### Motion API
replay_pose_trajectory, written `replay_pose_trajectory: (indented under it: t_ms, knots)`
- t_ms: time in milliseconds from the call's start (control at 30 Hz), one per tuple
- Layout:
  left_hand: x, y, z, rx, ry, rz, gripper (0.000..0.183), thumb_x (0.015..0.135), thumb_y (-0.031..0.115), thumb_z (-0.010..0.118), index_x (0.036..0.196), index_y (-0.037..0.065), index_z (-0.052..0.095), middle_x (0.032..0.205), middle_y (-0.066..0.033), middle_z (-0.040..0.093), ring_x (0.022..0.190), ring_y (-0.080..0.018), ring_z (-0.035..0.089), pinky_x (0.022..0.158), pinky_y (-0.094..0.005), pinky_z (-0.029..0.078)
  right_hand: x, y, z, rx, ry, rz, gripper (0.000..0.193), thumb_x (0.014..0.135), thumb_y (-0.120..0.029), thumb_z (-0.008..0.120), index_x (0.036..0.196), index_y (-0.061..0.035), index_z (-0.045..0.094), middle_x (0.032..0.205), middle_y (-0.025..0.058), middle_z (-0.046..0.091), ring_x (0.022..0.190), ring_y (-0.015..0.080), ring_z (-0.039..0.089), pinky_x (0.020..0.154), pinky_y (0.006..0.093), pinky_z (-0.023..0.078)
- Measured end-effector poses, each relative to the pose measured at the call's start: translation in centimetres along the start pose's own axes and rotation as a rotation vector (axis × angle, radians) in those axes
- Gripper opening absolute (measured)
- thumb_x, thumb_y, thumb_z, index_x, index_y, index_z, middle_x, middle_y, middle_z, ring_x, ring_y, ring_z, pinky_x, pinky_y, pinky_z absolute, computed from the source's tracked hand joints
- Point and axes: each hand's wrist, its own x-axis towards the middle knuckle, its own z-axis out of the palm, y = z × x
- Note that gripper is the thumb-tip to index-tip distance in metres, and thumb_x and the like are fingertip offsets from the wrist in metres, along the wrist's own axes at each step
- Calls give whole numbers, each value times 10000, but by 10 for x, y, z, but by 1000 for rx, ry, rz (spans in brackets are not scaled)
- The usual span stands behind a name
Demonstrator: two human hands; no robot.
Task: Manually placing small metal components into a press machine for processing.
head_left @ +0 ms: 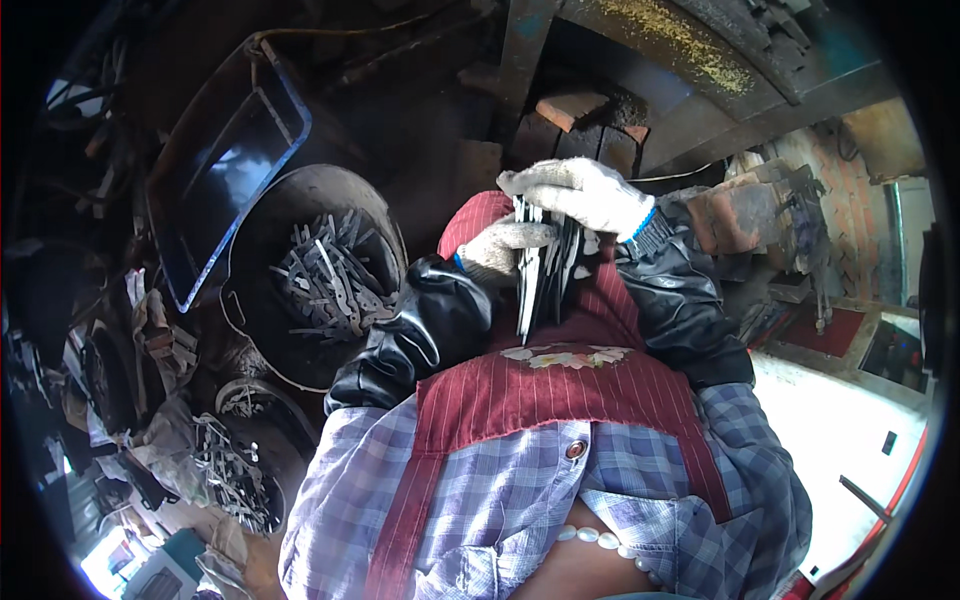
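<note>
Over the lap of a dark red striped apron, both of my gloved hands close around one bundle of long, thin flat metal strips [530,285]. My left hand [492,250] wraps the bundle from its left side, thumb lying across the front. At the top, my right hand [585,192] bends its fingers over the strip ends. The strips stand roughly parallel, some shining bright and others dark. White knit gloves cover both hands, with black shiny sleeves behind them. To the left, a deep round bucket [318,185] holds a jumbled heap of similar metal pieces [335,278].
A blue-edged metal tray or panel [298,120] leans behind the bucket. Nearer on the left, a second container [285,410] sits beside tangled metal scraps [232,465]. Bricks [572,108] lie ahead under a metal bench frame [690,130], and more blocks [735,215] are stacked at right.
</note>
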Motion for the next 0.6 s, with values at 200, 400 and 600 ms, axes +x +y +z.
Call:
replay_pose_trajectory:
  t_ms: [200,400,600]
  knots:
    - [6,3,-12,96,-33,-19,405,879,95,621,1252,-46,550,1091,-236,670,986,-351,682,910,-515,553,-8,23,28,432,422,-141,451,972,-283,591,1343,-32,546,1242,111,646,1163,202,604,999,315,464]
    - [13,9,-13,-186,-149,290,514,878,236,613,1292,-41,488,1152,-233,615,1100,-408,609,983,-507,511,-31,33,36,659,565,-12,707,931,-415,652,1445,8,414,1119,76,594,974,132,545,915,292,447]
    - [17,13,-18,-215,-142,413,445,880,265,608,1227,-9,556,1172,-189,631,1116,-359,611,1025,-501,473,-33,11,51,91,333,-36,1029,736,-416,830,1476,37,277,1388,222,491,1286,269,486,1080,356,374]
